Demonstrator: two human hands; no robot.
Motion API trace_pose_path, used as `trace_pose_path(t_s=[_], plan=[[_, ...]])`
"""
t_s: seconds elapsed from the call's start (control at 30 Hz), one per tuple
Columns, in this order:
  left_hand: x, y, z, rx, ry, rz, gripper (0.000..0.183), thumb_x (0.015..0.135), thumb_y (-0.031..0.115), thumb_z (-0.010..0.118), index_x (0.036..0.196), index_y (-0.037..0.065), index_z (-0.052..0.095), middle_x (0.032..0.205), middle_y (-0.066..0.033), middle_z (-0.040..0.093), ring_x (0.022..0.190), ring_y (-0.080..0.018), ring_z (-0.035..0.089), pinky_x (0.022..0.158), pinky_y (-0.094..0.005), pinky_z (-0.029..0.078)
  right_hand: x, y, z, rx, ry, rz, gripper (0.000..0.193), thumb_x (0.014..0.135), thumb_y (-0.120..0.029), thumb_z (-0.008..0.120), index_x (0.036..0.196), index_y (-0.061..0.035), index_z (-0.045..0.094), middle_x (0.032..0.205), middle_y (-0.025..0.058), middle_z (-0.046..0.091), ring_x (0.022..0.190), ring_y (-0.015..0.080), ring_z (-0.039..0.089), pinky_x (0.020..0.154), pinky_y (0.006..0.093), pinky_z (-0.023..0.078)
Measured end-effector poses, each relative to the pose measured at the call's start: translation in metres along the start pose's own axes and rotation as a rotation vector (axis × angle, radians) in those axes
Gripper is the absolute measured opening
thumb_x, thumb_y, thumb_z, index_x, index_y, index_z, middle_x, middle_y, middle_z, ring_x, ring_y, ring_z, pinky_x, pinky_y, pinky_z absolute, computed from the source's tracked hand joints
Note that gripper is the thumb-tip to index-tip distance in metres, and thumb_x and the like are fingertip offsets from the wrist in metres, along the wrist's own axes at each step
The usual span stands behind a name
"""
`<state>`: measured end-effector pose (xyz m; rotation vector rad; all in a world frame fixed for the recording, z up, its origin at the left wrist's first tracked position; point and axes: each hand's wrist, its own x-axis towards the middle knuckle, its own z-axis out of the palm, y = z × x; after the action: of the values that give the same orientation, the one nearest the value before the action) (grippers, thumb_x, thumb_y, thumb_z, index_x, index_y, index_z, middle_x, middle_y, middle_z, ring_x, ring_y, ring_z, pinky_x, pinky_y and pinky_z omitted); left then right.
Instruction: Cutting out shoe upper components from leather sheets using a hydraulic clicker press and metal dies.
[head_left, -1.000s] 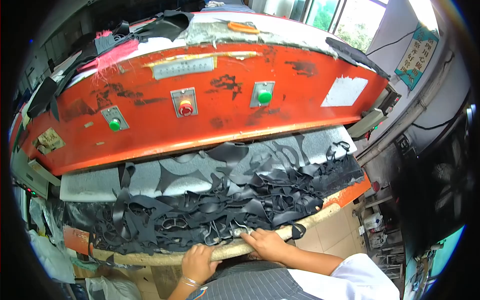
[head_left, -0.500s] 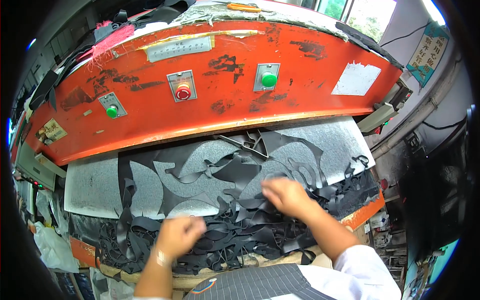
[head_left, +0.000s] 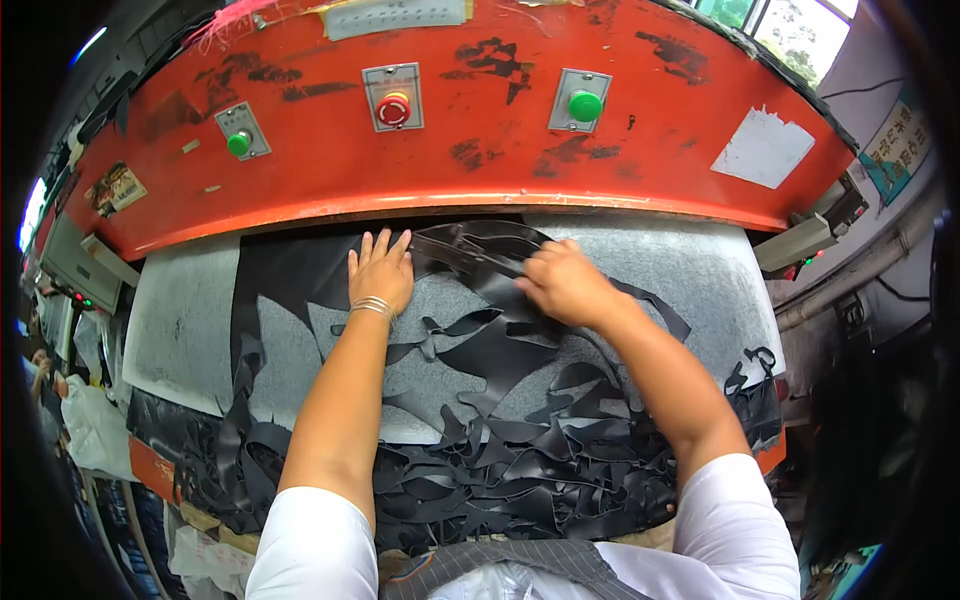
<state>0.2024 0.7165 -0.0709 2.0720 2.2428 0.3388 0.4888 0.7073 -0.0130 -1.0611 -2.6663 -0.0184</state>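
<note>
My left hand (head_left: 380, 270) lies flat with fingers spread on the black cut sheet material (head_left: 300, 270), close under the red press head (head_left: 470, 150). A bracelet circles that wrist. My right hand (head_left: 562, 284) is curled around a strip of the black material (head_left: 480, 265) near the middle of the bed. The grey cutting pad (head_left: 180, 320) shows through the cut-out holes. A tangle of black offcut strips (head_left: 520, 480) is heaped along the near edge of the bed, between my forearms and my body.
The red press head carries a green button (head_left: 238, 144), a red button (head_left: 393, 108) and another green button (head_left: 585, 105). A grey box with small lights (head_left: 75, 270) hangs at the left. A window (head_left: 790, 30) is at the top right.
Both hands have reached forward from the near edge of the bed to just under the press head. The left hand now lies flat and the right has closed on a black strip.
</note>
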Motion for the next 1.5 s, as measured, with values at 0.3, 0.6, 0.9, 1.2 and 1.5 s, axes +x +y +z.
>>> trace_pose_path(t_s=[0.3,0.6,0.9,1.2,1.5], plan=[[-0.011,-0.012,-0.01,0.015,-0.041,-0.005,0.049,0.098,0.036,0.04,0.145,0.025,0.042,0.155,-0.0069,0.032,0.145,-0.0307,0.023,0.118,-0.0501,0.015,-0.259,-0.042,-0.101,0.275,0.332,0.607,0.012,0.086,-0.011,0.059,0.083,0.0004,0.058,0.078,0.0145,0.053,0.077,0.0315,0.051,0.072,0.039,0.041],[-0.121,0.15,-0.06,-0.713,-0.288,0.699,0.085,0.079,0.035,0.073,0.146,0.001,0.034,0.148,-0.0234,0.035,0.138,-0.0344,0.034,0.114,-0.0382,0.029,-0.326,-0.125,-0.122,0.938,0.63,0.597,0.018,0.085,-0.014,0.063,0.09,0.0019,0.059,0.103,0.0141,0.062,0.098,0.0213,0.056,0.088,0.0349,0.043],[-0.176,0.185,0.018,-0.841,-0.257,0.542,0.021,0.082,0.008,0.061,0.102,0.005,0.068,0.101,-0.0115,0.07,0.091,-0.0218,0.066,0.085,-0.036,0.049,-0.352,-0.163,-0.105,0.758,0.388,0.756,0.015,0.083,-0.008,0.066,0.096,-0.0002,0.064,0.087,0.01,0.065,0.075,0.0213,0.061,0.072,0.0319,0.048],[-0.177,0.17,0.029,-1.163,-0.337,0.187,0.024,0.089,0.021,0.062,0.105,0.003,0.065,0.083,-0.0069,0.069,0.076,-0.0125,0.062,0.071,-0.0295,0.048,-0.347,-0.142,-0.132,0.112,-0.515,0.6,0.025,0.078,-0.022,0.073,0.092,-0.0026,0.064,0.092,0.016,0.065,0.08,0.0352,0.061,0.078,0.0449,0.046],[-0.192,0.183,0.038,-1.31,-0.209,0.277,0.016,0.085,0.008,0.057,0.099,0.001,0.063,0.081,-0.0069,0.066,0.073,-0.0145,0.061,0.068,-0.0296,0.048,-0.109,-0.017,0.008,0.051,-0.143,0.451,0.056,0.1,-0.047,0.039,0.148,-0.0198,0.036,0.155,0.0132,0.03,0.145,0.0302,0.023,0.115,0.0557,0.017]])
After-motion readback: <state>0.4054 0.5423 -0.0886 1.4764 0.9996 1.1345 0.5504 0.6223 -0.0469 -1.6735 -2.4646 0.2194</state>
